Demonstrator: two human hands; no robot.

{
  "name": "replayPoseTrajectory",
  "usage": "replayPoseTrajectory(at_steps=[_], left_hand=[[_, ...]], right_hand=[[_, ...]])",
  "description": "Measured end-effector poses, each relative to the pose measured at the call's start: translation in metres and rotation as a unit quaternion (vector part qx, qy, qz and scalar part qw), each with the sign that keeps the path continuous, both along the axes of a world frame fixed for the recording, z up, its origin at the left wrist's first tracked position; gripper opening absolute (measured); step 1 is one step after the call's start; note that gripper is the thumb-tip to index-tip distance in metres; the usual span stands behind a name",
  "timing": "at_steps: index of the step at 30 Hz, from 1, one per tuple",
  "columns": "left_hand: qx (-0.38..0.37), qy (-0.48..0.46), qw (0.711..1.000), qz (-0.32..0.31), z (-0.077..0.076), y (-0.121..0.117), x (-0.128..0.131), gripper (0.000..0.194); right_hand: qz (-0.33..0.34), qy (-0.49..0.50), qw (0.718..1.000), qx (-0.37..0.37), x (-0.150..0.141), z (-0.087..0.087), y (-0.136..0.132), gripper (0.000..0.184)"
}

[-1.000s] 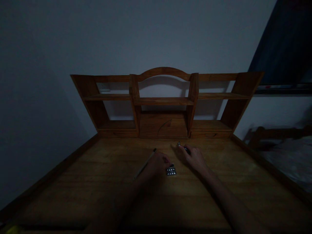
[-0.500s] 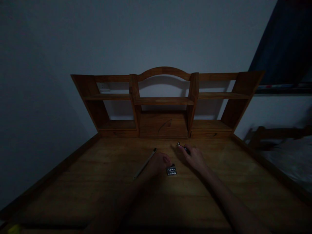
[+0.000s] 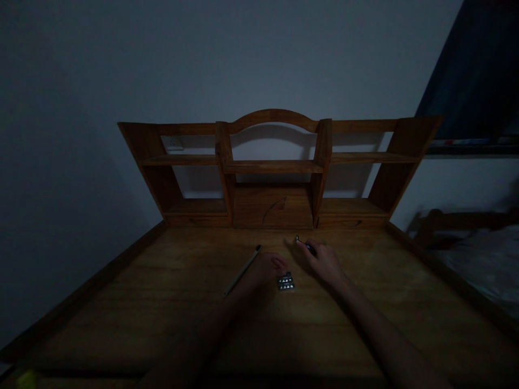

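Observation:
In the head view a small case (image 3: 286, 283) with rows of shiny metal pieces lies on the wooden desktop. Beside its upper left edge is my left hand (image 3: 270, 266), fingers curled; a small dark part shows at its fingertips, and I cannot make out what they grip. Further right, my right hand (image 3: 324, 262) is closed around a small tool with a dark handle (image 3: 311, 249) and a shiny metal tip (image 3: 297, 239). The tip points up and left; the tool's exact kind is too small to tell. A long thin pale stick with a dark end (image 3: 242, 272) lies left of my left hand.
A wooden shelf unit (image 3: 278, 167) stands along the back of the desk (image 3: 162, 302), against the wall. Raised wooden edges (image 3: 81, 294) run down both sides. A yellow item (image 3: 26, 379) shows at the lower left. The room is dim.
My left hand's fingers shift slightly at the case. My right hand keeps hold of the tool, nearly still.

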State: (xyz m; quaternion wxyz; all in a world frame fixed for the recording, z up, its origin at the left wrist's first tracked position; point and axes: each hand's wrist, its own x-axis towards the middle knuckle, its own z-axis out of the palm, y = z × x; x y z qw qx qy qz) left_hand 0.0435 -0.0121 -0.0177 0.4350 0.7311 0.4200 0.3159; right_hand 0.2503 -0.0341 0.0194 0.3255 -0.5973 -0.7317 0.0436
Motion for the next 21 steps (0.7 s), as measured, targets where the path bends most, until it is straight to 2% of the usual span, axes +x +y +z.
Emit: replayPoseTrajectory(at_steps=[7,12,21], left_hand=[[0.026,0.028,0.999,-0.016,0.003,0.002,0.001,0.022],[0.005,0.037,0.999,-0.013,0.003,0.005,0.004,0.014],[-0.004,0.014,1.0,-0.019,0.003,0.011,0.003,0.008]], right_hand=[[0.0,-0.005,1.0,0.001,0.0,0.002,-0.002,0.05],[-0.014,-0.011,1.0,0.0,0.0,0.003,-0.002,0.049],[0.0,0.006,1.0,0.008,0.001,0.002,-0.001,0.048]])
